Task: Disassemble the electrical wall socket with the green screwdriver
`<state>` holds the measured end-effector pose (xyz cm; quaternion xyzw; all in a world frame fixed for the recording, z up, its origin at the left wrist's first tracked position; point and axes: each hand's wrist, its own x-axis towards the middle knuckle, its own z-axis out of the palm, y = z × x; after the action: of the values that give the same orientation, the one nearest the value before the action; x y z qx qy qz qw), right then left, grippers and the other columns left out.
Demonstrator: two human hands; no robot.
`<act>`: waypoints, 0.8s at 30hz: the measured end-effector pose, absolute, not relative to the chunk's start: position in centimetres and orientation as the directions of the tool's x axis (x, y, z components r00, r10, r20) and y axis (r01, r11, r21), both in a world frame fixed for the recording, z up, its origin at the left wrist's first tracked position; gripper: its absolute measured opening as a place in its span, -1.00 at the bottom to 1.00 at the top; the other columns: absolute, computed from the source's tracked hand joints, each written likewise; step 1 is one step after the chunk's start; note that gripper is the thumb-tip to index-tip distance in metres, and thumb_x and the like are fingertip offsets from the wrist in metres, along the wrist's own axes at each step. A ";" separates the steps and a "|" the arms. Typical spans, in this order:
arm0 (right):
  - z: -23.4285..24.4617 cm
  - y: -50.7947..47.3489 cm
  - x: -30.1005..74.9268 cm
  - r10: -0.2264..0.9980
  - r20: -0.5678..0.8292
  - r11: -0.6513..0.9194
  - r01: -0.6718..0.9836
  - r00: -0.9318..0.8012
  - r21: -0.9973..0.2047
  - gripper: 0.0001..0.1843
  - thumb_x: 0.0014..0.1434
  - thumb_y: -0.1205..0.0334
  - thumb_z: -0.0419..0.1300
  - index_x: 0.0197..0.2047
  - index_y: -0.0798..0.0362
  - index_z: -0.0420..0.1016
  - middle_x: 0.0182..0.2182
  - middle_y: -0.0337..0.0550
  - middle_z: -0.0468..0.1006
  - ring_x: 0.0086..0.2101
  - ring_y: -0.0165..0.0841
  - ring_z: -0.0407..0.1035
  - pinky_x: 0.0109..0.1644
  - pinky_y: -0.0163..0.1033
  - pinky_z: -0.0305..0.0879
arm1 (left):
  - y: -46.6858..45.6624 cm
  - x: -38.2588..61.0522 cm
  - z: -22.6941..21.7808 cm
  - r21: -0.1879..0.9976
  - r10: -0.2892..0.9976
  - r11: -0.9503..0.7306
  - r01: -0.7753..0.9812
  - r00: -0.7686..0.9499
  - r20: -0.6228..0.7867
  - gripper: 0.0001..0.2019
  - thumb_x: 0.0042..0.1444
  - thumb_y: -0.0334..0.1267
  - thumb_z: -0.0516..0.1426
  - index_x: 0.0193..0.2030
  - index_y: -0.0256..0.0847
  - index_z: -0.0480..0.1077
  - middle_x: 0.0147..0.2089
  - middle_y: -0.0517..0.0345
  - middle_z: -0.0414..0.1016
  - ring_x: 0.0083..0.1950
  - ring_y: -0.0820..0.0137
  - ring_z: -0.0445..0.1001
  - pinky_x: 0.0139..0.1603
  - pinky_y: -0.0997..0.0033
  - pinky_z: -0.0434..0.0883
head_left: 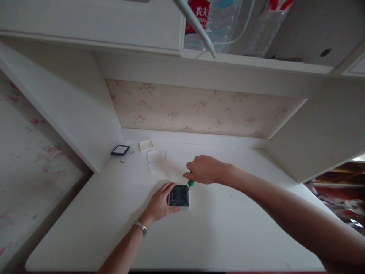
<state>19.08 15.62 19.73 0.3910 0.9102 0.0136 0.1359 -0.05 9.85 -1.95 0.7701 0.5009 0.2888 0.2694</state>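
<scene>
A small dark square module (179, 195) lies on the white desk (228, 236). My left hand (159, 205) grips its left side, thumb on the front edge and fingers curled over the top, with a silver bracelet on the wrist. Above it my right hand (203, 169) is closed round a green-handled screwdriver (189, 185), whose tip points down onto the module's right edge.
At the back left of the desk lie a black-framed square plate (120, 150), a cream box-shaped part (145, 145), two white flat pieces (156, 156) and a few tiny screws (121, 162). Water bottles (219, 23) stand on the shelf above. White side panels wall in the desk.
</scene>
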 end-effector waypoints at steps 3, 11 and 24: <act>20.1 15.6 19.6 0.552 -0.278 0.823 0.566 -0.786 0.035 -0.67 0.17 0.04 0.05 -0.17 0.08 0.48 -0.33 0.03 0.53 -0.33 -0.21 0.43 -0.35 -0.23 0.16 | 9.9 -0.1 -1.9 0.708 0.927 -0.354 0.611 0.330 0.179 -0.18 -0.21 -0.05 0.32 0.23 -0.06 0.14 0.27 0.05 0.17 0.23 0.15 0.22 0.24 0.15 0.22; 18.8 16.1 19.5 0.725 -0.188 0.684 0.726 -0.663 0.075 -0.44 0.21 -0.18 -0.12 -0.08 0.10 0.41 -0.31 0.08 0.53 -0.31 -0.13 0.42 -0.37 -0.20 0.15 | 9.9 -0.1 -2.0 0.701 0.926 -0.360 0.616 0.331 0.184 -0.17 -0.21 -0.05 0.32 0.24 -0.07 0.13 0.27 0.06 0.16 0.24 0.17 0.21 0.25 0.18 0.22; 18.9 16.0 19.7 0.651 -0.212 0.739 0.673 -0.729 -0.044 -0.60 0.23 -0.01 -0.04 -0.12 0.09 0.45 -0.24 0.02 0.51 -0.28 -0.23 0.40 -0.30 -0.23 0.17 | 9.8 -0.2 -2.2 0.693 0.923 -0.364 0.622 0.341 0.178 -0.18 -0.17 -0.02 0.30 0.25 -0.05 0.11 0.28 0.08 0.14 0.26 0.19 0.18 0.27 0.19 0.19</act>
<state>19.68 15.95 18.94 0.3566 0.9279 -0.0591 0.0917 -0.16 9.82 -2.20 0.7750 0.4986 0.2849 0.2639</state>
